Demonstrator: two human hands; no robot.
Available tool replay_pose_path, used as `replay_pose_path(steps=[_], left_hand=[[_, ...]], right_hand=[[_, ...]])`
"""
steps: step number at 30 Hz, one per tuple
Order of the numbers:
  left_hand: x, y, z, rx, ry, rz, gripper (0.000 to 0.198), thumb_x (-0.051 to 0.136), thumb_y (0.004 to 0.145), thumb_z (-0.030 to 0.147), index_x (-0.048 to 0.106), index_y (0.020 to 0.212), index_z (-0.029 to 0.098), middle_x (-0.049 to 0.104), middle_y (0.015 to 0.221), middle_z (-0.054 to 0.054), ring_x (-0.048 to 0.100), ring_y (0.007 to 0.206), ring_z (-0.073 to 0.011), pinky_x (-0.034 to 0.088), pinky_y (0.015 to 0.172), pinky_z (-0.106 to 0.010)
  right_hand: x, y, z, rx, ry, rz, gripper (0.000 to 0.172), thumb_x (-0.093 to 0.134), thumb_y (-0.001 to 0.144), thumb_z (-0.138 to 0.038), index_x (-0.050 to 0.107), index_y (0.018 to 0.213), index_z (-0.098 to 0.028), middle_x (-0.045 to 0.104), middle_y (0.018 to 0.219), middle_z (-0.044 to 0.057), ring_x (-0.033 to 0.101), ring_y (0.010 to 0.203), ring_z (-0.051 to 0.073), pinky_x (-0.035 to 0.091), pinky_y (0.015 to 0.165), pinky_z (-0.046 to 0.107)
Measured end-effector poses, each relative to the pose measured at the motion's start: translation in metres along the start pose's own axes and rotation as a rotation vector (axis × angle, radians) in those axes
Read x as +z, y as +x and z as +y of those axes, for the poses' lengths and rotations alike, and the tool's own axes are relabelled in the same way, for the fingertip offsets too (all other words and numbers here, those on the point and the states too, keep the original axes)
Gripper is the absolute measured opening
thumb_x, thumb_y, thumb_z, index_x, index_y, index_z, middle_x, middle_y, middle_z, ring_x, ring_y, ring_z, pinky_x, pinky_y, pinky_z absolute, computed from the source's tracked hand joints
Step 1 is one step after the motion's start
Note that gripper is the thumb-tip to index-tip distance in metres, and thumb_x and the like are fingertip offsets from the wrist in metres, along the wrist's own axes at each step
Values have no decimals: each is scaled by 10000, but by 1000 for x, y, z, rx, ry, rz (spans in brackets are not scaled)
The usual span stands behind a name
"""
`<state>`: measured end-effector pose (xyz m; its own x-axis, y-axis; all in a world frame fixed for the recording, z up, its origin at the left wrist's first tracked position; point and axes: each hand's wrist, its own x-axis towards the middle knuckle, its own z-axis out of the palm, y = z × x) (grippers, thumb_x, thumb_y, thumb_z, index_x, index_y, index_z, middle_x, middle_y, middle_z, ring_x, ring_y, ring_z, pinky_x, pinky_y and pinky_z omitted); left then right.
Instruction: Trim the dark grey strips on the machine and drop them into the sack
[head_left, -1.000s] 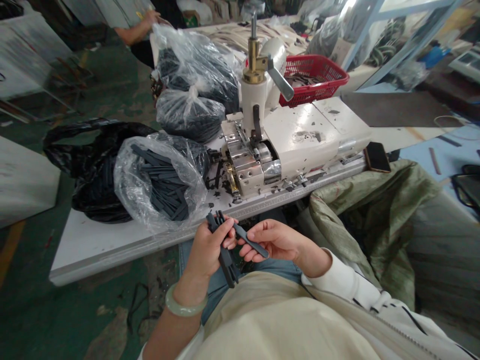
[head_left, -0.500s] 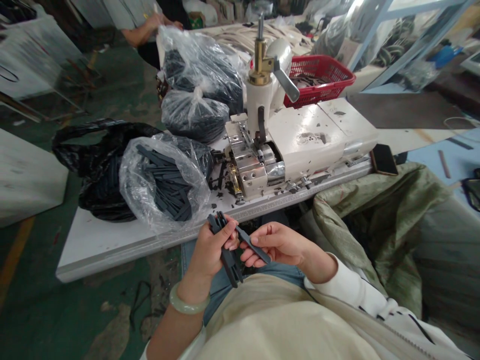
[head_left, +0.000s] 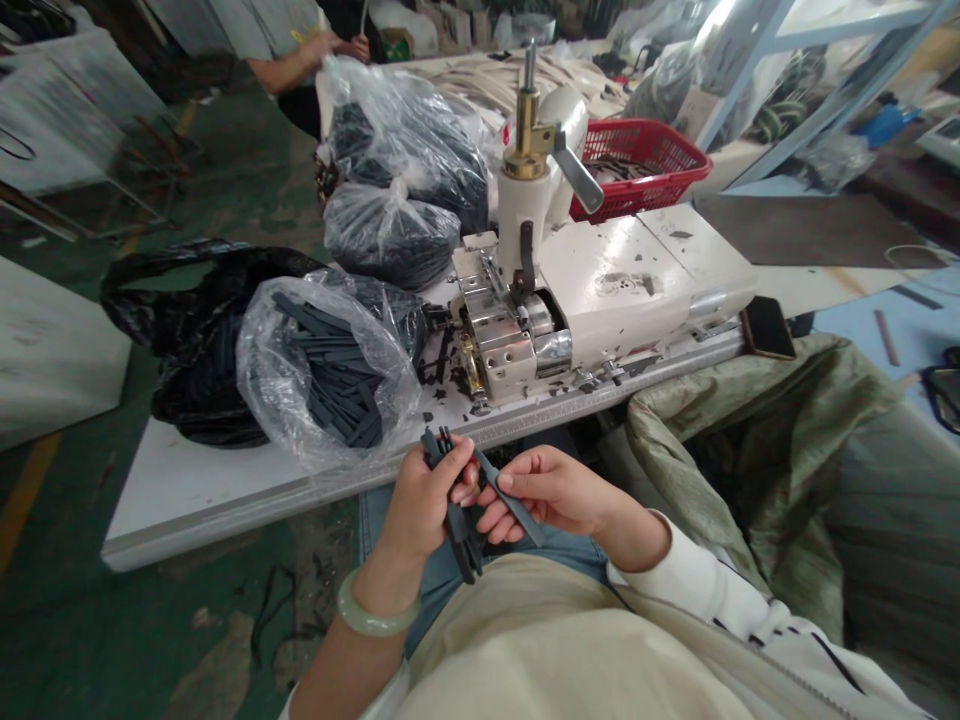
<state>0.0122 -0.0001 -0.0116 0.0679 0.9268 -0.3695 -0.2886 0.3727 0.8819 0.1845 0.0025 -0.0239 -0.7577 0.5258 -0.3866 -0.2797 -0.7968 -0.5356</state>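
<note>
My left hand (head_left: pixel 422 500) is closed around a small bundle of dark grey strips (head_left: pixel 463 545), which stick out above the thumb and below the palm. Between thumb and fingers, my right hand (head_left: pixel 555 492) pinches a single dark grey strip (head_left: pixel 517 510), its upper end close to the left fingertips. Both hands are over my lap, just in front of the table edge. Beyond them stands a white machine (head_left: pixel 615 290) with a metal feed head and a brass post. An open clear plastic bag (head_left: pixel 259 370) of similar dark strips lies left of the machine.
A black plastic bag (head_left: pixel 187 385) sits beside the clear one; tied clear bags (head_left: pixel 397 235) stand behind. A red basket (head_left: pixel 645 185) holds flat pieces. A phone (head_left: pixel 768 327) lies at the table's right, above green cloth (head_left: pixel 795 400). Another person's arm (head_left: pixel 296 62) shows at the back.
The strip in my right hand has turned slightly and now shows a narrower side. The bundle in my left hand has shifted a little; both hands keep their grip.
</note>
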Motion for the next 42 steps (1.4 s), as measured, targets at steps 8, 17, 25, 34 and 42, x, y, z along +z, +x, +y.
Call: replay_pose_path(steps=[8, 17, 25, 34, 42], left_hand=[[-4, 1, -3, -4, 36, -8, 251, 684, 792, 356, 551, 700, 163, 502, 484, 54, 377, 374, -47, 330, 372, -169], [-2, 1, -3, 29, 6, 33, 197, 725, 744, 275, 560, 723, 168, 508, 487, 66, 389, 371, -44, 338, 373, -163], [-1, 4, 0, 62, -77, 91, 196, 738, 703, 237, 558, 723, 163, 517, 485, 65, 371, 363, -38, 336, 377, -165], [0, 3, 1, 49, -68, 92, 184, 729, 723, 237, 565, 710, 157, 524, 507, 60, 380, 380, -32, 342, 393, -156], [1, 4, 2, 36, -47, 117, 200, 734, 708, 242, 556, 677, 157, 517, 502, 58, 380, 380, -34, 319, 373, -149]], right_hand=[[-8, 5, 5, -4, 26, -31, 374, 729, 792, -375, 708, 978, -52, 751, 871, 158, 734, 741, 190, 584, 657, 249], [-3, 1, 3, -37, 18, -24, 316, 759, 766, -301, 720, 976, -68, 753, 891, 137, 730, 747, 167, 578, 670, 225], [-4, -12, 7, -114, 39, -136, 513, 773, 677, -64, 659, 1172, -137, 695, 1152, 117, 664, 1056, 193, 518, 936, 307], [2, -21, 8, -163, 77, -146, 681, 737, 658, -5, 570, 1286, -207, 638, 1261, 108, 618, 1143, 202, 427, 1040, 381], [3, -22, 8, -294, -127, -116, 558, 771, 706, -125, 619, 1233, -228, 630, 1276, 92, 572, 1208, 217, 409, 1059, 390]])
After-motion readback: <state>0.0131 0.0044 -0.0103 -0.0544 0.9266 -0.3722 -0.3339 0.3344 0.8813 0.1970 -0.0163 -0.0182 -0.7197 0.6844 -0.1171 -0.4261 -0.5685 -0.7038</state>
